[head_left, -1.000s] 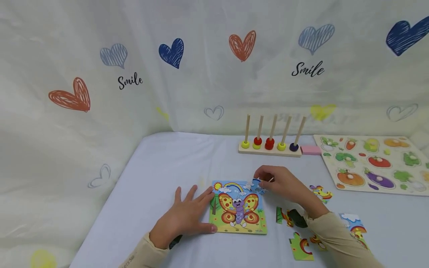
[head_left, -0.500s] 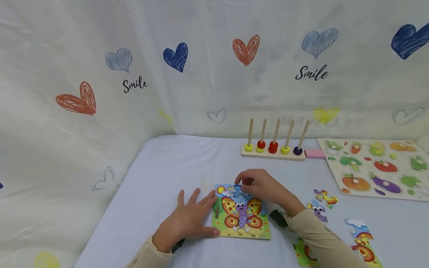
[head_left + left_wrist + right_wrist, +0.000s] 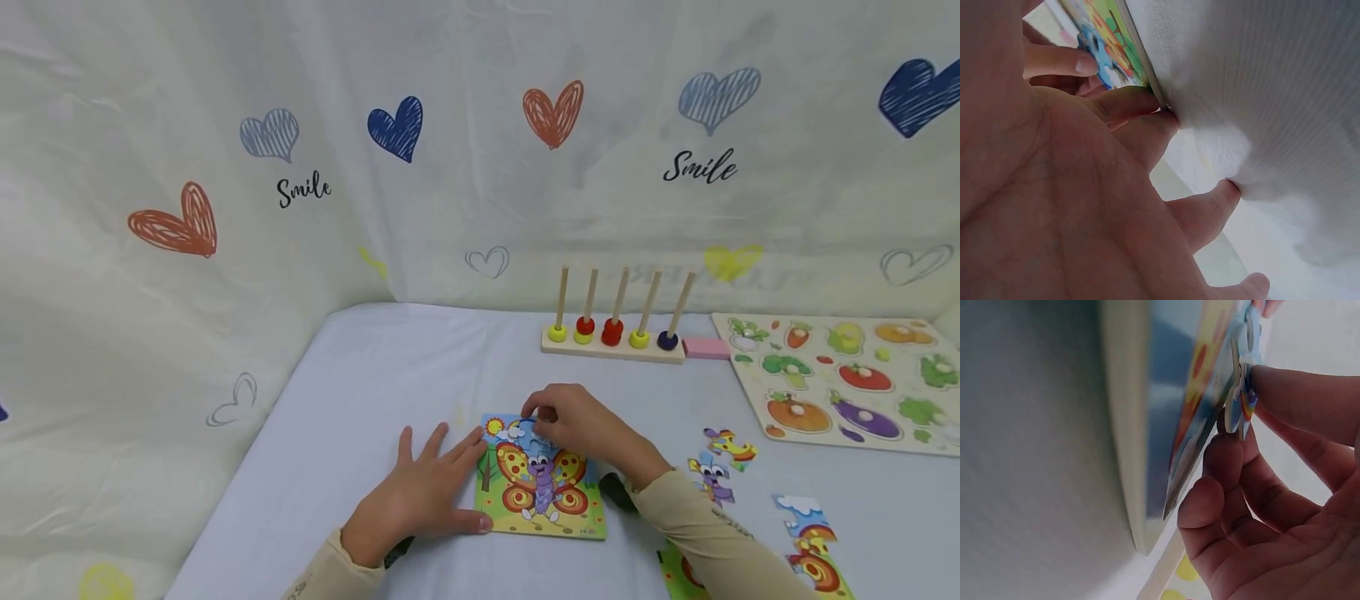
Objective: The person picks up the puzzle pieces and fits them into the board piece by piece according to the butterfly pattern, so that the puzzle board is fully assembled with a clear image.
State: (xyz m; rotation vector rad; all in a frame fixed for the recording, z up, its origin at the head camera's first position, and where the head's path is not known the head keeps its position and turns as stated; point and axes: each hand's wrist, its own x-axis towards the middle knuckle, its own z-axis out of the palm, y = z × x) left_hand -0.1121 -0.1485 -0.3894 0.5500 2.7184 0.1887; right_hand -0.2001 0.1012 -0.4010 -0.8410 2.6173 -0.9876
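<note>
My left hand (image 3: 420,500) lies with fingers spread at the left edge of a butterfly picture puzzle board (image 3: 540,500). Its thumb rests at the lower left corner, and in the left wrist view fingertips (image 3: 1169,119) touch the board's side (image 3: 1141,53) and the white cloth. With thumb and fingers, my right hand (image 3: 581,421) pinches a small blue puzzle piece with a rainbow stripe (image 3: 1249,403), close over the board's upper part. Those fingers partly hide the piece and the board's upper right corner in the head view.
Right of the board lie loose puzzle pieces (image 3: 712,477), some partly under the right sleeve, and others joined in a strip (image 3: 813,558). Behind stand a wooden peg counter with coloured beads (image 3: 611,350), a pink block (image 3: 706,348) and a vegetable peg board (image 3: 817,383).
My right hand has moved left with the puzzle piece, from the board's upper right corner to over its upper part. The left hand stays at the board's edge. The head view has shifted slightly.
</note>
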